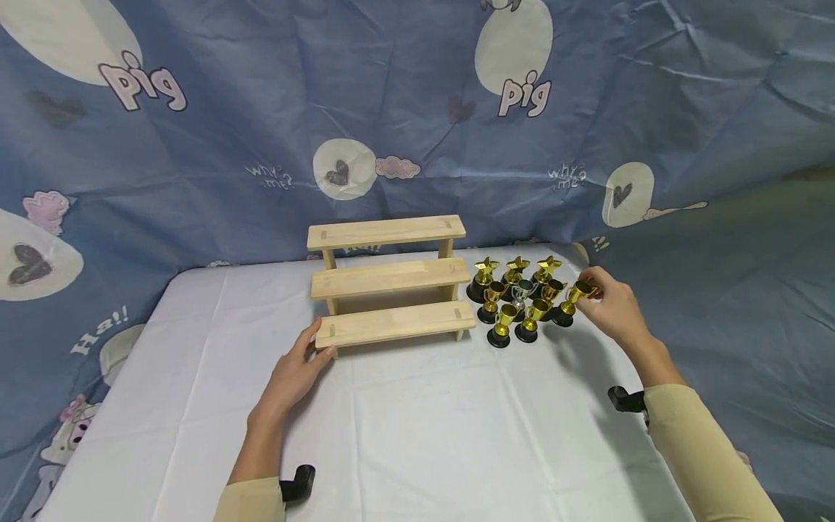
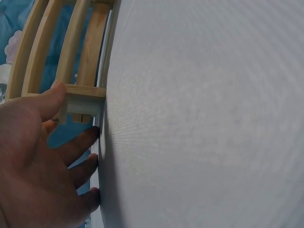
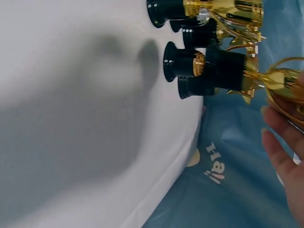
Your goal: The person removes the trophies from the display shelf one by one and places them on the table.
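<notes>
A light wooden three-step stand (image 1: pixel 394 324) stands on the white cloth. My left hand (image 1: pixel 292 375) holds the left end of its lowest step, thumb at the front edge; in the left wrist view the thumb (image 2: pixel 53 100) lies against the wood and the lower fingers are spread near the cloth. To the right of the stand, my right hand (image 1: pixel 612 307) pinches a small gold trophy cup (image 1: pixel 574 296) by its upper part. In the right wrist view that cup's black base (image 3: pixel 226 69) hangs in front of other trophies, and fingers partly cover its bowl.
Several small trophies stand close together beside the stand: gold star ones (image 1: pixel 484 270) at the back, a silver cup (image 1: pixel 522 291) in the middle, gold cups (image 1: pixel 504 320) in front. A blue printed curtain (image 1: pixel 417 87) hangs behind the white-covered table (image 1: pixel 430 428).
</notes>
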Motion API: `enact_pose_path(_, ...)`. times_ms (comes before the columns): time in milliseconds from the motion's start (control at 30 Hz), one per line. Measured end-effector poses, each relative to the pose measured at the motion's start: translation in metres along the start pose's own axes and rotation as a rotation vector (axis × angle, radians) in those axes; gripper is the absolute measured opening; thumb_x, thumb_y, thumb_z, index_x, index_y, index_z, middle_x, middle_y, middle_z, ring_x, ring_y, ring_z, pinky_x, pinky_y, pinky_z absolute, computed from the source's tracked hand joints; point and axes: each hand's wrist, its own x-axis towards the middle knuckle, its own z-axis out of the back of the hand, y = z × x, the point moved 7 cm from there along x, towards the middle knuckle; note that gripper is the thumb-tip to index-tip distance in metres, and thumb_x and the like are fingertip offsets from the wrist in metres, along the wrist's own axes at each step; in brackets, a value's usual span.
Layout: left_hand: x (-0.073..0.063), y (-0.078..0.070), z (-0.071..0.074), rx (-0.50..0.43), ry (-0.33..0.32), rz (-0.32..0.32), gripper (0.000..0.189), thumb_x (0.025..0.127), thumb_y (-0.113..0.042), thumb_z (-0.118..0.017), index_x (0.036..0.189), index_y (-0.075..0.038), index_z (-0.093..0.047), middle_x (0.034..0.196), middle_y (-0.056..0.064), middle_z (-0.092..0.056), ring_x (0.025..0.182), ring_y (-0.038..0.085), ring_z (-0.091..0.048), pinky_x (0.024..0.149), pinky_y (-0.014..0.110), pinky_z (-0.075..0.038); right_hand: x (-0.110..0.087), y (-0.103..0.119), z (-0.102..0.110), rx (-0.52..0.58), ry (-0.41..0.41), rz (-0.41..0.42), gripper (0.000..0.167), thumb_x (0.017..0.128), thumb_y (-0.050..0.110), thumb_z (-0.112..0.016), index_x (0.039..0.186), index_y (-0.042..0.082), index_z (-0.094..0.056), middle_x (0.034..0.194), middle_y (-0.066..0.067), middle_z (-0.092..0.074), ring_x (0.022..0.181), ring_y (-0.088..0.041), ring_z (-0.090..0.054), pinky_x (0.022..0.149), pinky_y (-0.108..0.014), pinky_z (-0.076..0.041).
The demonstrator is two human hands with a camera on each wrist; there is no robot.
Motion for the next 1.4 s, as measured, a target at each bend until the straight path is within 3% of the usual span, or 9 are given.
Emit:
enact_pose_path(200,0.001,-0.001,0.000,0.003,-0.015,0.005,0.082,0.096,-0.065,-0.046,0.161,-0.033,-0.008,0.157,0.020,-0.038,0.150,0.051,-0.016,0.115,0.075,-0.004,0.000,-0.007,-0.015,-0.081,0.176,-0.038,0.037,0.085,0.015,-0.058,0.123,0.016,-0.056,0.113,-0.016,-0.068,0.098,-0.035,-0.064,0.070,-0.045,-0.048)
enact_pose_path(433,0.001,-0.001,-0.001,0.002,-0.015,0.005,0.082,0.096,-0.066,-0.046,0.161,-0.034,-0.008,0.157,0.020,-0.038,0.150,0.051,-0.016,0.115,0.075,-0.003,-0.003,-0.011,-0.028,-0.113,0.257,-0.026,0.039,0.085,0.015,-0.059,0.124,0.017,-0.056,0.119,-0.019,-0.067,0.107,-0.040,-0.063,0.072,-0.049,-0.048)
enact_pose_path(700,-0.001,-0.001,0.000,-0.005,-0.011,0.014,0.080,0.096,-0.065,-0.047,0.160,-0.036,-0.008,0.158,0.019,-0.037,0.149,0.054,-0.012,0.113,0.078,-0.006,-0.002,-0.014,-0.035,-0.108,0.261,-0.004,0.039,0.085,0.014,-0.059,0.124,0.016,-0.056,0.117,-0.019,-0.067,0.108,-0.039,-0.062,0.077,-0.053,-0.049)
enact_pose_path(1067,0.001,-0.003,-0.002,-0.010,-0.014,0.005,0.080,0.096,-0.064,-0.048,0.160,-0.036,-0.009,0.158,0.019,-0.038,0.149,0.054,-0.015,0.113,0.078,-0.007,-0.008,-0.014,-0.035,-0.100,0.199,0.047,0.043,0.084,0.009,-0.058,0.127,0.010,-0.059,0.120,-0.016,-0.066,0.104,-0.036,-0.061,0.083,-0.054,-0.049)
enact_pose_path(1400,0.001,-0.002,0.000,0.026,-0.016,0.009,0.081,0.096,-0.066,-0.047,0.160,-0.035,-0.008,0.157,0.019,-0.039,0.147,0.053,-0.023,0.112,0.077,-0.018,-0.012,-0.009,-0.029,-0.046,0.131,0.066,0.053,0.094,0.017,-0.056,0.147,0.018,-0.048,0.139,-0.017,-0.057,0.128,-0.040,-0.050,0.097,-0.066,-0.039)
